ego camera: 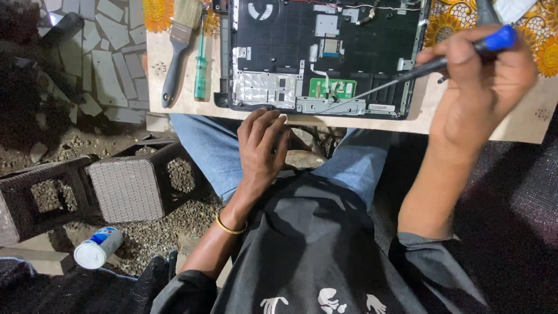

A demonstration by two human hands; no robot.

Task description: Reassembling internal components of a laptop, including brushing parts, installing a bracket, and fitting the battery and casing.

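A person seated at a board [174, 99] works on an opened laptop [325, 55], its bottom cover off and its dark inner frame, metal plates and a small green circuit board [331, 88] exposed. The laptop lies at the middle of the board, its near edge just short of the board's near edge.

The right hand [482, 81], raised at the right of the scene, is closed around a screwdriver [430, 67] with a blue-and-black handle; its long thin shaft slants down and left, the tip reaching the laptop's near edge close to the green circuit board.

The left hand [261, 145] rests below the board's near edge, over the lap, fingers loosely together and curled, their tips touching or just under the edge near the laptop; whether they press on it cannot be told. A gold bangle [231, 227] circles that wrist.

On the board, left of the laptop, lie a paintbrush [177, 52] with a dark handle and a green screwdriver [201, 70], side by side.

On the gravel at left stand a dark woven stool [125, 189] and, nearer, a white can [97, 248] lying on its side.
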